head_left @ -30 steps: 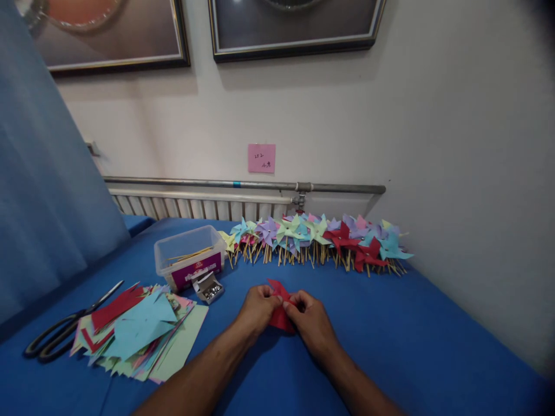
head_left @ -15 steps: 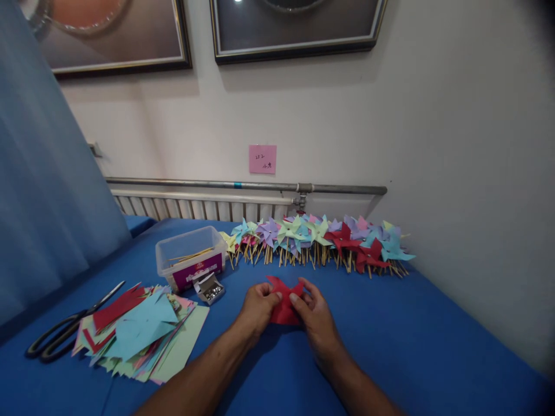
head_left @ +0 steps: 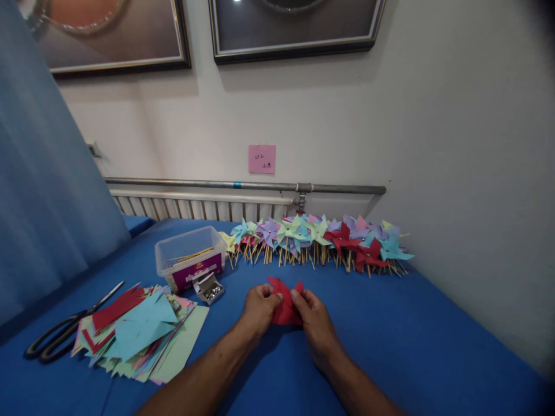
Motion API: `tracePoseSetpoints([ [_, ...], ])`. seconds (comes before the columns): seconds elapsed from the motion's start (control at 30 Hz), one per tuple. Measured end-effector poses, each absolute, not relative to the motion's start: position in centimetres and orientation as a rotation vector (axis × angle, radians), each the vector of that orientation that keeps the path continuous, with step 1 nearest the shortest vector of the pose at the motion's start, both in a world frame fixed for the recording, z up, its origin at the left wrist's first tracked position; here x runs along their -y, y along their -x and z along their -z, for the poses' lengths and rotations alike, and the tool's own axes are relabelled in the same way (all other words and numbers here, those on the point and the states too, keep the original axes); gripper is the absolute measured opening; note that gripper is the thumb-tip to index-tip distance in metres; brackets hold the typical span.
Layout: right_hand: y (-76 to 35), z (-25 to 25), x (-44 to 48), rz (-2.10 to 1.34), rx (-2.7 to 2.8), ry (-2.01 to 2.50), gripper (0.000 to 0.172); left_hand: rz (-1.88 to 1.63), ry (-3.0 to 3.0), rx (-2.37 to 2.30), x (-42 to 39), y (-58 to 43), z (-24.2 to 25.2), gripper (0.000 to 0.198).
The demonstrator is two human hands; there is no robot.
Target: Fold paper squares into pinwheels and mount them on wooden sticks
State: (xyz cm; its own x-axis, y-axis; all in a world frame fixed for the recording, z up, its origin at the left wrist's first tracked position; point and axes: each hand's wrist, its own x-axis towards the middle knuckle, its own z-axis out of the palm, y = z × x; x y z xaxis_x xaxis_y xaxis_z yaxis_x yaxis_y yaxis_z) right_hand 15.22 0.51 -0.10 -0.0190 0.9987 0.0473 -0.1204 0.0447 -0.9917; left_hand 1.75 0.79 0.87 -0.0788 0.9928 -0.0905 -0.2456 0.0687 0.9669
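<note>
My left hand [head_left: 259, 310] and my right hand [head_left: 314, 319] meet over a red paper piece [head_left: 284, 303] cut into pinwheel points, low above the blue table [head_left: 411, 335]. Both hands pinch the paper with thumbs and fingertips, the left at its left side, the right at its right side. Two red points stick up above my fingers. The lower part of the paper is hidden behind my hands.
A long row of finished paper pinwheels on sticks [head_left: 316, 240] lies along the wall. A clear plastic box with sticks [head_left: 189, 255], a small open box of metal pins [head_left: 208, 288], a stack of coloured paper squares [head_left: 139, 332] and black scissors [head_left: 60, 332] sit at the left.
The red paper has spread a little, with a second point now showing at the right. My right fingers shifted on it; both hands stayed in the same spot.
</note>
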Motion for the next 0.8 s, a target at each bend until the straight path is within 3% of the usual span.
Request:
tracePoseSetpoints([
  [0.23, -15.1, -0.1, -0.7, -1.334, 1.148, 1.064, 0.045, -1.34, -0.911, -1.121, -0.8, -1.8, -0.8, 0.03],
  [0.8, -15.3, 0.3, -1.1, -1.281, 1.145, 1.166, 0.029, -1.315, -0.861, -1.088, -0.3, -2.0, -1.7, 0.028],
])
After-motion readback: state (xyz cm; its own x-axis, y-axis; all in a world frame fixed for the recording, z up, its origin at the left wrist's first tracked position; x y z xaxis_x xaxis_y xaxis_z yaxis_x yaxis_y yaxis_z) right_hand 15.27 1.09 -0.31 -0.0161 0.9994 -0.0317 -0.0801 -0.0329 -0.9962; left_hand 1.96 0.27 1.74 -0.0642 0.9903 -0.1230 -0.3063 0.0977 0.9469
